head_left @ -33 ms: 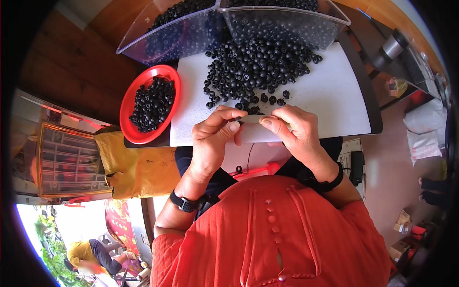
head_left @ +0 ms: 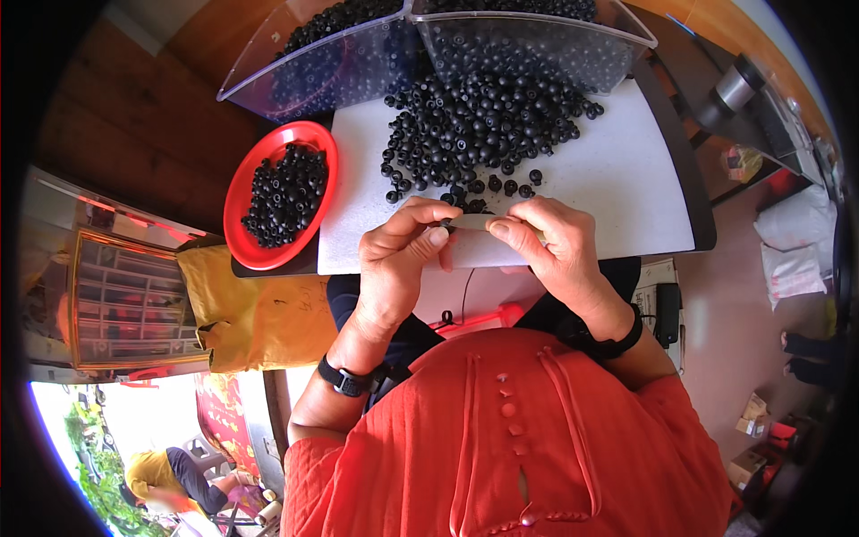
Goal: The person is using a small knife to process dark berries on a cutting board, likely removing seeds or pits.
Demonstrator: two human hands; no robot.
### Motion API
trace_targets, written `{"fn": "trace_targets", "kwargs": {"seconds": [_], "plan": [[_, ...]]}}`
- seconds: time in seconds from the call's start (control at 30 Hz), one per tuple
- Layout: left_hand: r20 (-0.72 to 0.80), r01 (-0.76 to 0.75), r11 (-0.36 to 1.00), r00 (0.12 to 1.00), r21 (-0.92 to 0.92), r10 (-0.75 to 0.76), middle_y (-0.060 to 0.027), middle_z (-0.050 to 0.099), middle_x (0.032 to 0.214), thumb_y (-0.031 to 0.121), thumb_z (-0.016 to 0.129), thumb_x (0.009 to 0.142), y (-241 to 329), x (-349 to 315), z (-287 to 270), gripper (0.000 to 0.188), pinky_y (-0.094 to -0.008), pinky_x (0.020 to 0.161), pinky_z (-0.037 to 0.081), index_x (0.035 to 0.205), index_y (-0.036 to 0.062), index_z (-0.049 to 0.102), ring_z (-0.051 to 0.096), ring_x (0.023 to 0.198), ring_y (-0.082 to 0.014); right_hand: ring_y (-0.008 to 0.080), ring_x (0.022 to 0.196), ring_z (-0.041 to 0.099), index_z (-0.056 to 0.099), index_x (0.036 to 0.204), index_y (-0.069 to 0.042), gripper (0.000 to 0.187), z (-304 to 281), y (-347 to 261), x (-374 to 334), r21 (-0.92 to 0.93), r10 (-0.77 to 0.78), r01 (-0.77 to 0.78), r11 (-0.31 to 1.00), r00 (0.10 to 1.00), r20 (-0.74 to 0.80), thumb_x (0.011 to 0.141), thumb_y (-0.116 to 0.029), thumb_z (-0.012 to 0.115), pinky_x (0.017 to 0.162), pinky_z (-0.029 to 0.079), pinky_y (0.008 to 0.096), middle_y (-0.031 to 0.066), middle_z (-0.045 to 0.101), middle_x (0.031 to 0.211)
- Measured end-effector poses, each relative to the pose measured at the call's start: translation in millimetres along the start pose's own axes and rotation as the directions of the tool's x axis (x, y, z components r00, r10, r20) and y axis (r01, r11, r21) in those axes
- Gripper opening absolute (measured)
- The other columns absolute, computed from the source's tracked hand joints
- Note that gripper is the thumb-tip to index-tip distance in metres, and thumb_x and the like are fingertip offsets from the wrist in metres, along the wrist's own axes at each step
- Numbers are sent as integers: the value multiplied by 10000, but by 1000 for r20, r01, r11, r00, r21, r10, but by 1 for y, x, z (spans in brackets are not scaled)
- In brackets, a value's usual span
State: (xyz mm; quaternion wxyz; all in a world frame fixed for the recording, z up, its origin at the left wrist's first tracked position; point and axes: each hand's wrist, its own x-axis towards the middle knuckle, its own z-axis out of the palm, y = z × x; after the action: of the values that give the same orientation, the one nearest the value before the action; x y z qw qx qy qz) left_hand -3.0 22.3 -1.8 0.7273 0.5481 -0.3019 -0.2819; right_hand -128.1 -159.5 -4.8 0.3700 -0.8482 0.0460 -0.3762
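Note:
Over the near edge of the white board, my left hand pinches a small black round part between thumb and fingertips. My right hand is closed on a thin, pale, flat strip like a small blade, whose far end meets the black part. Fingers partly cover both. Just beyond my hands lies a heap of small black round parts with holes in them, a few loose ones at its near side. To the left, a red oval dish holds more black parts.
Two clear plastic bins full of black parts stand at the back. A yellow bag lies below the dish. At right are a steel-and-black cylinder and white bags. Another person sits bent over at lower left.

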Motion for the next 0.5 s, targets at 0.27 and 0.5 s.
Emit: {"fn": "trace_targets", "kwargs": {"seconds": [0.27, 0.5], "plan": [[0, 19, 994, 1000, -111, -19, -91, 648, 1095, -52, 605, 1014, -6, 3, -2, 250, -273, 701, 550, 1239, -38, 713, 643, 808, -153, 246, 538, 608, 699, 824, -37, 229, 0, 0, 4, 17, 98, -99, 995, 995, 29, 943, -211, 790, 504, 454, 373, 95, 642, 662], [14, -33, 999, 999, 0, 33, -81, 621, 1069, -29, 600, 1023, -4, 3, 3, 290, -277, 712, 557, 1293, -31, 705, 640, 830, -155, 247, 537, 605, 692, 811, -42, 227, 1, -2, 5, -16, 86, -85, 996, 996, 27, 931, -205, 795, 503, 449, 379, 92, 628, 653]]}}
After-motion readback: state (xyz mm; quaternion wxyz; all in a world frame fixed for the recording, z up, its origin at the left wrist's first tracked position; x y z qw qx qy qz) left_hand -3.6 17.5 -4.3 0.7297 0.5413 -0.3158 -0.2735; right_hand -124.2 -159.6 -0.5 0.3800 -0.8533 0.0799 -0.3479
